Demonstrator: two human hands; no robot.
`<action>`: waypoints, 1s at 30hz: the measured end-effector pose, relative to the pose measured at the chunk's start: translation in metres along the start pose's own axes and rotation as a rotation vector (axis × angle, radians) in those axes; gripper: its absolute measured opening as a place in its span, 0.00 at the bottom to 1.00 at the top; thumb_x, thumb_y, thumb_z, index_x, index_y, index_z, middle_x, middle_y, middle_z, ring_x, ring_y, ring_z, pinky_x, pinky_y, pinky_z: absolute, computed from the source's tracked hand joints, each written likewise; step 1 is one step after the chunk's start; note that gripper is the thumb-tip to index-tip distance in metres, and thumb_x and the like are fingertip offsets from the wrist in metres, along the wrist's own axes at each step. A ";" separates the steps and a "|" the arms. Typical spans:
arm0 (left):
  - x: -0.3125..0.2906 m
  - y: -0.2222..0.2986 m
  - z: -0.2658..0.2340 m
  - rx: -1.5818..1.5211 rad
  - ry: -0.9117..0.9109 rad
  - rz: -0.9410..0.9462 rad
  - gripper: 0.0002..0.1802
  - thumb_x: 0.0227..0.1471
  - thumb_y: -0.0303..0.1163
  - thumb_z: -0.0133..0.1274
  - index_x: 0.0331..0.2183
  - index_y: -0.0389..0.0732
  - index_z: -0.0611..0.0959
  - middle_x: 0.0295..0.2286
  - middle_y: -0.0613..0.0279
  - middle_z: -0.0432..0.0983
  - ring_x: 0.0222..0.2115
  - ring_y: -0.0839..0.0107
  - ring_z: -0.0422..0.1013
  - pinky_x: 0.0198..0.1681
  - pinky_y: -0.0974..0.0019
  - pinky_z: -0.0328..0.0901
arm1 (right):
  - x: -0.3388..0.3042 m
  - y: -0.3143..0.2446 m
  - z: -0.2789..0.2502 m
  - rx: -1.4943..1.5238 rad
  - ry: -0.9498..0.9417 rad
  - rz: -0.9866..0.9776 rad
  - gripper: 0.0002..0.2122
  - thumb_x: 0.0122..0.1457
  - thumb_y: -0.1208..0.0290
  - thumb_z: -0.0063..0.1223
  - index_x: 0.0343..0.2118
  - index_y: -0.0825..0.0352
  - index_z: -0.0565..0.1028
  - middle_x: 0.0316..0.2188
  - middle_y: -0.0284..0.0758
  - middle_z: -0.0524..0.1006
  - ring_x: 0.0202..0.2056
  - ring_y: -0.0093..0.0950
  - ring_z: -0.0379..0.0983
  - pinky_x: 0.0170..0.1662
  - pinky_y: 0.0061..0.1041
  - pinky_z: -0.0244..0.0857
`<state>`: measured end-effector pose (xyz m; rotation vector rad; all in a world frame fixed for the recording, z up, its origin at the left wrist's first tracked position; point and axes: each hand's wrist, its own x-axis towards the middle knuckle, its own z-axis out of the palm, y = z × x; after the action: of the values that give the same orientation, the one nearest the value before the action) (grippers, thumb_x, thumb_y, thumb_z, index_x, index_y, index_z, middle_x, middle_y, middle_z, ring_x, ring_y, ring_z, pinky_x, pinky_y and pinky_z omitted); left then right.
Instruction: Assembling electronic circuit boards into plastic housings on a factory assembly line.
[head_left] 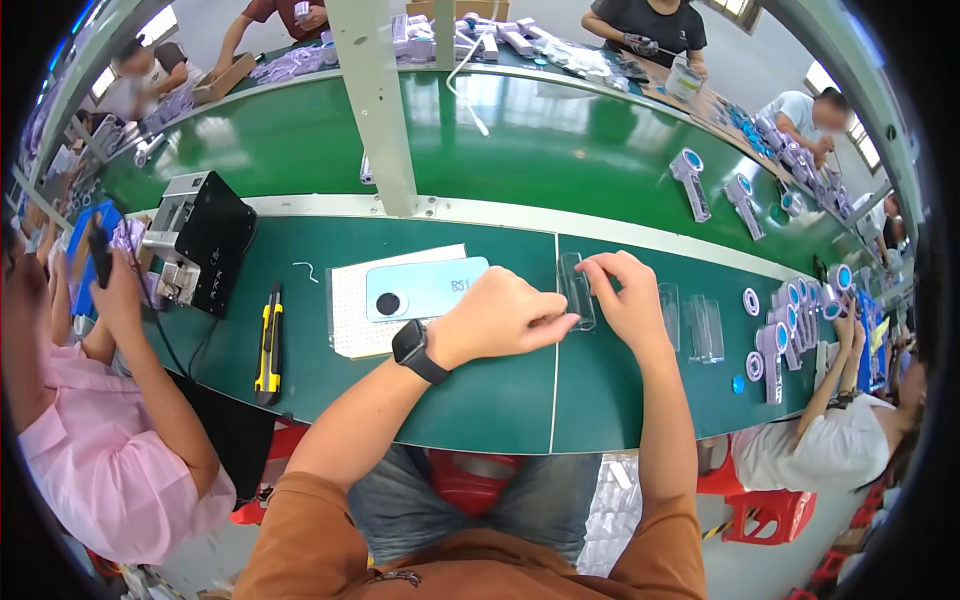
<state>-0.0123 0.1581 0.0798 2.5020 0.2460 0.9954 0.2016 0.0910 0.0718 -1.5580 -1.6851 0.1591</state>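
Note:
Between my hands, above the green table (pixel 480 415), is a clear plastic piece (pixel 576 285), long and narrow. My left hand (pixel 500 315), with a dark watch on its wrist, has curled fingers, and its thumb and fingertips meet the piece's left edge near the lower end. Bent fingers of my right hand (pixel 628 295) pinch its right side higher up. Two more clear plastic pieces (pixel 706 330) lie right of my right hand. Beneath and behind my left hand, a light blue phone (pixel 425 283) rests on a white dotted sheet (pixel 352 335).
A yellow-black box cutter (pixel 269 345) and a black machine (pixel 215 245) are on the left. Purple handheld fans (pixel 773 355), purple rings (pixel 751 301) and a blue disc (pixel 739 384) sit right. A white post (pixel 372 110) stands ahead beside the green belt (pixel 540 130). Co-workers sit on both sides.

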 end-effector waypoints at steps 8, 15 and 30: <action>-0.005 -0.018 0.020 -0.028 -0.041 -0.002 0.19 0.54 0.38 0.59 0.15 0.43 0.80 0.11 0.56 0.70 0.13 0.54 0.68 0.17 0.57 0.61 | 0.008 0.010 0.004 0.180 0.205 0.126 0.04 0.60 0.74 0.58 0.34 0.67 0.82 0.27 0.36 0.79 0.26 0.31 0.72 0.30 0.25 0.66; 0.001 -0.019 0.005 0.117 -0.016 0.052 0.25 0.53 0.41 0.60 0.10 0.44 0.74 0.08 0.58 0.64 0.10 0.57 0.66 0.15 0.59 0.58 | 0.077 0.137 -0.065 -0.717 0.319 0.103 0.21 0.55 0.57 0.63 0.43 0.69 0.74 0.43 0.46 0.73 0.48 0.47 0.69 0.51 0.41 0.65; -0.006 -0.018 0.001 -0.344 0.468 -0.373 0.51 0.43 0.43 0.68 0.64 0.43 0.60 0.54 0.48 0.67 0.41 0.59 0.75 0.34 0.64 0.74 | 0.065 0.004 -0.073 -0.368 -0.064 0.065 0.16 0.55 0.68 0.64 0.47 0.62 0.78 0.28 0.36 0.80 0.27 0.30 0.75 0.31 0.28 0.68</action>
<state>-0.0159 0.1722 0.0670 1.8065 0.6017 1.3164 0.2568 0.1181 0.1478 -1.8954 -1.7872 -0.0750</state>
